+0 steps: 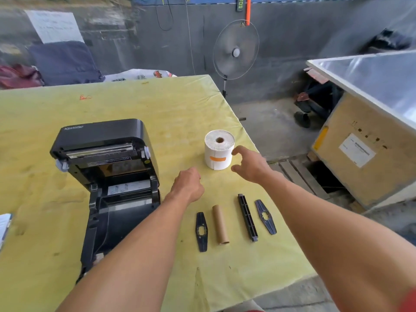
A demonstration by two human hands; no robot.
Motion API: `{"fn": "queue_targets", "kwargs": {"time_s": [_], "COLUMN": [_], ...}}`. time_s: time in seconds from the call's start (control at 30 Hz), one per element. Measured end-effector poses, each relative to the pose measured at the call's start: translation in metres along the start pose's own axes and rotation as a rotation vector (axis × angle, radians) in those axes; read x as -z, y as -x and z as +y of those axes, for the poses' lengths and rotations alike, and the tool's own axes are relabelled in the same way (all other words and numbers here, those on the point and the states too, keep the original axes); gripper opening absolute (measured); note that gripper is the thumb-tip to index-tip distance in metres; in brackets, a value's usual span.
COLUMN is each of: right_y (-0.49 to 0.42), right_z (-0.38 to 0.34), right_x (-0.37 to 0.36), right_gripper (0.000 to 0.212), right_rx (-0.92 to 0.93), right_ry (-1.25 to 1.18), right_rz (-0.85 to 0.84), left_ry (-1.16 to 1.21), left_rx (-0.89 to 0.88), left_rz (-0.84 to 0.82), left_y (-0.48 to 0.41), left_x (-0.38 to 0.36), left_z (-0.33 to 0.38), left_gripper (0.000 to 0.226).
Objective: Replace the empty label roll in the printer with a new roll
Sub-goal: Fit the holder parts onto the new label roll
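Reaching forward, both arms were extended over the table (135,104); right hand (249,164) was spread, fingers apart, just beside the label roll (219,154); left hand (188,185) was curled, nothing held.

On the raised lid (99,134) of the printer (112,199): brand mark "Xprinter" in pale letters, partly blurred. Far behind the printer and to its right, on a hanging dark strap (240,3): letters "BOA", cut by the frame edge. Behind the printer to its left, white sheet (54,25) on the wall: handwriting, too blurred to read. Right of the printer, white label (357,152) on the wooden crate (351,188): print too small to read.
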State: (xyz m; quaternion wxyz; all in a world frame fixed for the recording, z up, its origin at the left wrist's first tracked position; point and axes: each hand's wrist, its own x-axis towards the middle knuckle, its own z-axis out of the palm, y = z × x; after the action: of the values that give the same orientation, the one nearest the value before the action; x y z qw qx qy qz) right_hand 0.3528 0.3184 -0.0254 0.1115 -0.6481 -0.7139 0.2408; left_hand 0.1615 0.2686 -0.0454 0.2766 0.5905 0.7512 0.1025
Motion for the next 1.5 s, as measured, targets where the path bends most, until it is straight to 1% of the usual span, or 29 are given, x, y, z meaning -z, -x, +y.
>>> {"fn": "queue_targets", "kwargs": {"time_s": [0.07, 0.17, 0.23, 0.33, 0.43, 0.5, 0.63, 0.7, 0.77, 0.8, 0.83, 0.87, 0.93, 0.97, 1.03, 1.13, 1.17, 1.23, 1.27, 1.33, 1.4, 1.5], "right_y": [-0.018, -0.050, -0.068, -0.092, -0.112, -0.121, -0.132, -0.139, -0.142, -0.141, -0.138, -0.133, -0.120, -0.112, -0.095, -0.070, -0.062, -0.045, -0.036, -0.017, 0.002, 0.034], "right_z": [-0.003, -0.007, -0.011, -0.016, -0.017, -0.013, -0.003, -0.001, 0.001, 0.002, 0.004, 0.007, 0.015, 0.018, 0.024, 0.028, 0.029, 0.028, 0.026, 0.022, 0.017, 0.008], "right_x": [0.006, 0.009, 0.009, 0.005, 0.003, 0.003, 0.002, 0.005, 0.012, 0.017, 0.021, 0.025, 0.030, 0.032, 0.032, 0.027, 0.025, 0.021, 0.019, 0.015, 0.008, -0.003], "right_gripper": [0.048, 0.050, 0.056, 0.065, 0.060, 0.056, 0.064, 0.076, 0.084, 0.083, 0.078, 0.069, 0.051, 0.046, 0.048, 0.054, 0.052, 0.039, 0.033, 0.030, 0.032, 0.037], "right_rx": [0.034, 0.074, 0.102, 0.141, 0.208, 0.244, 0.244, 0.168, 0.051, -0.008, -0.063, -0.107, -0.160, -0.178, -0.207, -0.256, -0.267, -0.274, -0.272, -0.264, -0.250, -0.239], "right_ry": [0.031, 0.070, 0.127, 0.255, 0.329, 0.294, 0.149, 0.035, -0.167, -0.310, -0.446, -0.554, -0.710, -0.773, -0.886, -1.053, -1.109, -1.199, -1.233, -1.295, -1.335, -1.366], "right_rz": [-0.017, -0.067, -0.113, -0.187, -0.252, -0.288, -0.296, -0.299, -0.317, -0.331, -0.347, -0.362, -0.388, -0.399, -0.414, -0.414, -0.419, -0.436, -0.442, -0.446, -0.461, -0.509], "left_ry": [0.088, 0.300, 0.459, 0.694, 0.875, 0.966, 1.088, 1.146, 1.207, 1.254, 1.292, 1.314, 1.362, 1.393, 1.438, 1.390, 1.368, 1.313, 1.273, 1.203, 1.198, 1.226], "left_rx": [0.067, 0.210, 0.308, 0.423, 0.498, 0.548, 0.550, 0.541, 0.522, 0.497, 0.461, 0.422, 0.372, 0.356, 0.332, 0.299, 0.285, 0.256, 0.249, 0.238, 0.217, 0.182], "left_rz": [-0.004, -0.002, 0.017, 0.014, 0.010, 0.016, 0.037, 0.060, 0.078, 0.081, 0.086, 0.097, 0.145, 0.176, 0.191, 0.125, 0.120, 0.137, 0.140, 0.114, 0.103, 0.175], "left_y": [-0.009, -0.029, -0.042, -0.061, -0.076, -0.081, -0.087, -0.089, -0.087, -0.084, -0.081, -0.077, -0.068, -0.064, -0.056, -0.042, -0.036, -0.022, -0.016, -0.002, 0.013, 0.034], "left_x": [-0.009, -0.022, -0.030, -0.042, -0.056, -0.062, -0.065, -0.065, -0.061, -0.057, -0.052, -0.048, -0.038, -0.033, -0.023, -0.014, -0.012, -0.008, -0.007, -0.005, -0.003, -0.003], "left_z": [0.006, 0.019, 0.026, 0.033, 0.039, 0.043, 0.051, 0.054, 0.057, 0.059, 0.060, 0.061, 0.060, 0.058, 0.056, 0.054, 0.054, 0.052, 0.050, 0.046, 0.041, 0.033], "left_gripper": [0.037, 0.032, 0.025, 0.026, 0.028, 0.025, 0.036, 0.033, 0.022, 0.014, 0.007, 0.005, 0.010, 0.015, 0.024, 0.031, 0.032, 0.034, 0.036, 0.038, 0.037, 0.039]}}
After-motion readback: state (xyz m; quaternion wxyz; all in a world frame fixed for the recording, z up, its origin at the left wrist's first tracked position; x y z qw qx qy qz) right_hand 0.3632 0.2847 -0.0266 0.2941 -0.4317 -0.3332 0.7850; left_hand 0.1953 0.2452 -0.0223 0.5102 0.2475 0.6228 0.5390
